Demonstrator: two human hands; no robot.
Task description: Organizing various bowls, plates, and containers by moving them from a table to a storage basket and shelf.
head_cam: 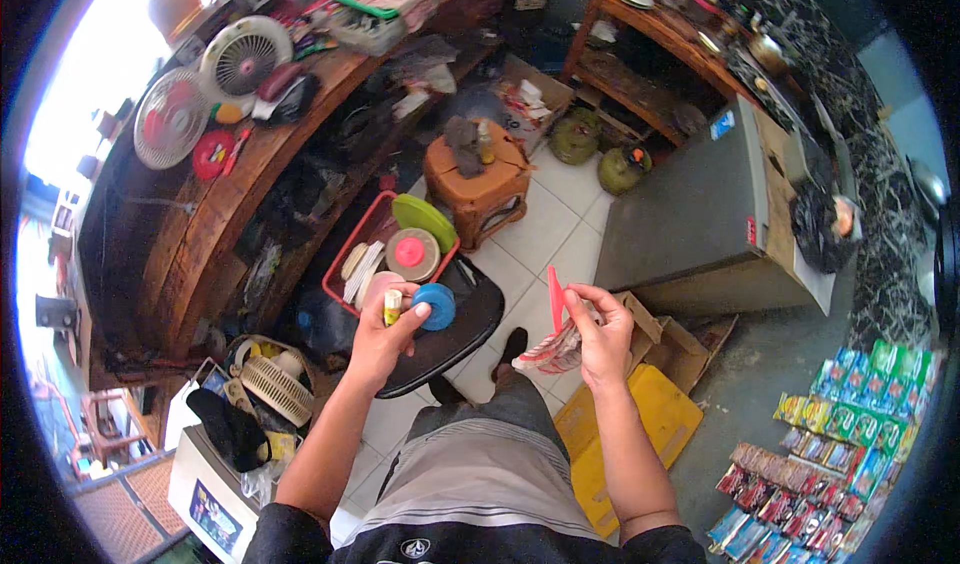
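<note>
My left hand (384,335) grips a blue round lid (433,306) and a small white-capped bottle (392,307). Between the fingers of my right hand (600,331) are a pink-red plastic strip (556,299) and a crumpled red-and-white cloth or bag (551,352). Beyond my left hand, a red plastic basket (349,252) rests on a black seat (471,316). In it lie a green lid (424,221), a clear round lid with a pink centre (412,255) and several pale lids.
An orange plastic stool (480,189) with objects on top stands ahead. A grey refrigerator (675,211) lies to the right, above flattened cardboard and a yellow panel (637,444). Wooden shelving (225,211) with fans curves along the left. Two green gas cylinders (576,136) stand on the tiles.
</note>
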